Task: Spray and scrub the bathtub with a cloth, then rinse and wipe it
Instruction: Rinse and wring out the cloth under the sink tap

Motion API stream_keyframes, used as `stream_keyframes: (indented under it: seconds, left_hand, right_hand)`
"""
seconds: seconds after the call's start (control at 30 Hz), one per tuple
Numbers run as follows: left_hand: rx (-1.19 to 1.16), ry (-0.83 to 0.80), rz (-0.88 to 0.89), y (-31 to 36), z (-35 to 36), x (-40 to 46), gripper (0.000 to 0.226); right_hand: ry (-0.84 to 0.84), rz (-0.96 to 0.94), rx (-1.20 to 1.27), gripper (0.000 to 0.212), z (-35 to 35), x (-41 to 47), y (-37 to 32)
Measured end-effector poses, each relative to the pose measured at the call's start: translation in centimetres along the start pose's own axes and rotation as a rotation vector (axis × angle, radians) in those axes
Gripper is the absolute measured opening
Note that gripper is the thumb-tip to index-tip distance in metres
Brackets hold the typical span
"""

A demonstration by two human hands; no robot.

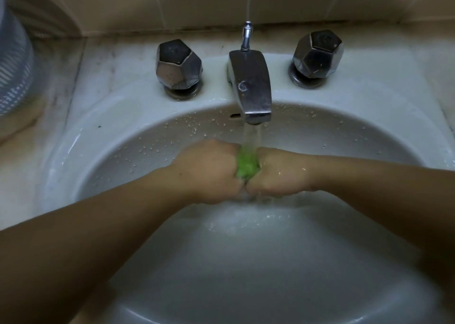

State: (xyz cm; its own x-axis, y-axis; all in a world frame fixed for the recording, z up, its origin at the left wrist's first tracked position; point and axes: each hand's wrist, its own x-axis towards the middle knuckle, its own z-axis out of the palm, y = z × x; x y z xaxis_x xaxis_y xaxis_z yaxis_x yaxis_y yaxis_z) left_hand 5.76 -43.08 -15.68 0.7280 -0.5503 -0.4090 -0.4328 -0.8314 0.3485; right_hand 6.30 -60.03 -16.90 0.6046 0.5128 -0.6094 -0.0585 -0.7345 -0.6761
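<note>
A green cloth (247,163) is bunched between both my fists over a white basin (128,151). My left hand (209,171) grips its left side and my right hand (278,173) grips its right side, knuckles almost touching. Water runs from the chrome spout (251,87) straight onto the cloth and drips off below my hands. Most of the cloth is hidden inside my fists.
Two faceted chrome tap handles, the left handle (178,65) and the right handle (317,53), stand either side of the spout, with a drain pull rod (247,35) behind it. A tiled wall (197,0) rises at the back. A ribbed pale container (12,60) sits at far left on the counter.
</note>
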Motion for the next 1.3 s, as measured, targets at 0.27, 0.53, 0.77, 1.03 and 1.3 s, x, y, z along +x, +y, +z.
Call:
stream_keyframes:
  seconds: [0.27, 0.53, 0.77, 1.03, 1.3]
  left_hand:
    - [-1.036, -0.348, -0.304, -0.7, -0.8, -0.6, 0.022]
    - [-0.88, -0.456, -0.381, 0.3, -0.7, 0.1, 0.051]
    - [-0.718, -0.223, -0.356, -0.1, -0.3, 0.9, 0.053]
    - [-0.185, -0.057, -0.188, 0.0, -0.5, 0.7, 0.017]
    - [0.237, 0.1, 0.058, 0.9, -0.1, 0.5, 0.03]
  right_hand:
    - [0.52, -0.44, -0.457, 0.076, 2.5, -2.5, 0.9]
    - [0.356, -0.252, -0.887, 0.048, 1.9, -1.0, 0.7]
    - [0.308, 0.086, -0.618, 0.014, 0.3, -0.8, -1.3]
    - [0.165, 0.07, -0.558, 0.033, 0.2, -0.6, -1.0]
    - [0.007, -0.08, -0.504, 0.02, -0.1, -1.6, -1.2]
